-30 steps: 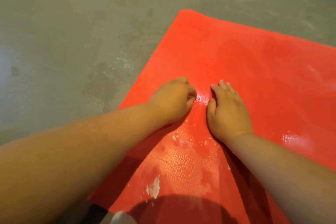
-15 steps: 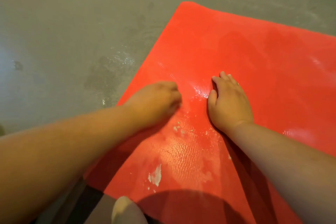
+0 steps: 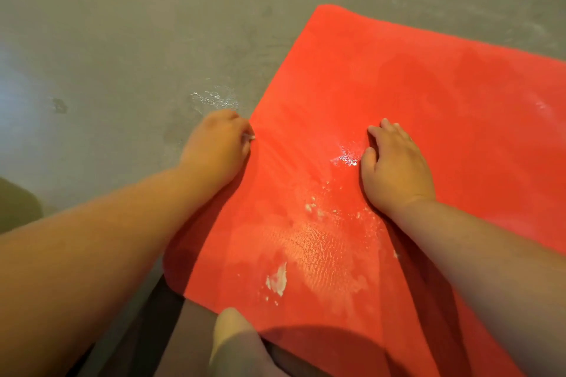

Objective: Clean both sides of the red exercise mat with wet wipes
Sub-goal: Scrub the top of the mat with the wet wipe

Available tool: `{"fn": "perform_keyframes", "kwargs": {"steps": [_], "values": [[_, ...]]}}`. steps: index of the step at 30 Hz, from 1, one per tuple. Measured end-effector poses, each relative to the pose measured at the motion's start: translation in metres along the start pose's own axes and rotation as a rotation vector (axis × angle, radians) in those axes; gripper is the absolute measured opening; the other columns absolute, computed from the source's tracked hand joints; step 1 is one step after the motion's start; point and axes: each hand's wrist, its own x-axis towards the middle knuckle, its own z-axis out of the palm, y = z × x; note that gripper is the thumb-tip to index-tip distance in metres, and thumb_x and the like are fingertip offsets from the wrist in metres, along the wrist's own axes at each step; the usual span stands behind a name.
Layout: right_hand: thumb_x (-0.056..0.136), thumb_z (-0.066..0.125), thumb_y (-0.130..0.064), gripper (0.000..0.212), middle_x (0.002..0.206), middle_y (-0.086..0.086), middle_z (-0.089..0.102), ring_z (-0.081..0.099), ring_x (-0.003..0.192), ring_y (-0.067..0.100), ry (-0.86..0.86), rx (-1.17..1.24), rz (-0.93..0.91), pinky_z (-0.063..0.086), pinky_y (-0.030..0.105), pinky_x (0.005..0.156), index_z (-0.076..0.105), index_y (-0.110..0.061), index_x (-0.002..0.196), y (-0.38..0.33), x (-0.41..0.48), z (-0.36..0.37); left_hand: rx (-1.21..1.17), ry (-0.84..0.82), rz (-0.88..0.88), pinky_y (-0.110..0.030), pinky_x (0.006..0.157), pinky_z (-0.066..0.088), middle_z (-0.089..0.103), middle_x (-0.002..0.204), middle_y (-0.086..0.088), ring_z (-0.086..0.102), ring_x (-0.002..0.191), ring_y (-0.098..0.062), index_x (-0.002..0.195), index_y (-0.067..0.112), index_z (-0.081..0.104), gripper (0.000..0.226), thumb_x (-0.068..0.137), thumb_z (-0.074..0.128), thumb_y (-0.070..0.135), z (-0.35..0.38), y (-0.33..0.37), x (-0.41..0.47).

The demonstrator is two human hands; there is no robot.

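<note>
The red exercise mat (image 3: 428, 95) lies flat on a grey concrete floor and fills the right half of the view. Wet patches and white crumbs of wipe residue (image 3: 277, 280) mark its near part. My left hand (image 3: 216, 147) is closed at the mat's left edge, with a small white bit of wet wipe (image 3: 249, 138) showing between its fingers; most of the wipe is hidden in the fist. My right hand (image 3: 393, 165) rests palm down on the mat, fingers together, beside a shiny wet spot (image 3: 346, 159).
Grey concrete floor (image 3: 122, 40) surrounds the mat, with a damp glistening patch (image 3: 214, 98) just left of the mat's edge. My knee (image 3: 235, 343) shows at the bottom, against the mat's near edge.
My left hand has slid left across the mat, from next to my right hand to the mat's left edge. My right hand stays pressed in place.
</note>
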Motion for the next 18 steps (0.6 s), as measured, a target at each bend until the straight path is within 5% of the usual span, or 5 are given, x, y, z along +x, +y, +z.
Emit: {"fn": "perform_keyframes", "kwargs": {"steps": [3,10,15,18], "values": [[0.094,0.04,-0.02,0.045,0.152,0.011,0.031,0.025,0.142,0.026,0.01,0.004,-0.001,0.016,0.037,0.118,0.045,-0.012,0.138,0.002,0.0,0.001,-0.105,0.009,-0.246,-0.034,0.079,0.041,0.063,0.096,-0.014,0.058,0.094,-0.033,0.092,0.008,0.073,0.016,0.082,0.06,0.008,0.012,0.013,-0.003],[0.095,0.038,-0.023,0.046,0.153,0.012,0.03,0.023,0.143,0.027,-0.016,-0.025,-0.012,0.016,0.039,0.118,0.044,-0.012,0.139,0.001,0.0,-0.001,-0.155,-0.131,0.248,-0.026,0.07,0.042,0.068,0.081,0.003,0.064,0.079,-0.022,0.086,0.021,0.074,0.016,0.085,0.061,0.03,-0.006,0.03,-0.047],[0.09,0.054,-0.031,0.034,0.141,0.003,0.045,0.041,0.127,0.027,0.022,0.042,-0.196,0.031,0.04,0.104,0.058,-0.028,0.124,-0.046,-0.022,-0.011,-0.342,-0.085,0.006,-0.027,0.077,0.047,0.071,0.096,0.007,0.063,0.087,-0.012,0.125,0.033,0.062,0.043,0.084,0.065,0.047,-0.016,0.033,-0.055],[0.089,0.061,-0.03,0.024,0.114,0.004,0.056,0.055,0.102,0.022,-0.181,0.257,-0.395,0.039,0.028,0.09,0.068,-0.022,0.111,-0.091,-0.041,-0.004,-0.413,-0.032,0.023,-0.023,0.081,0.044,0.068,0.101,0.006,0.06,0.09,-0.01,0.119,0.023,0.065,0.037,0.088,0.054,0.039,-0.018,0.026,-0.076]]}}
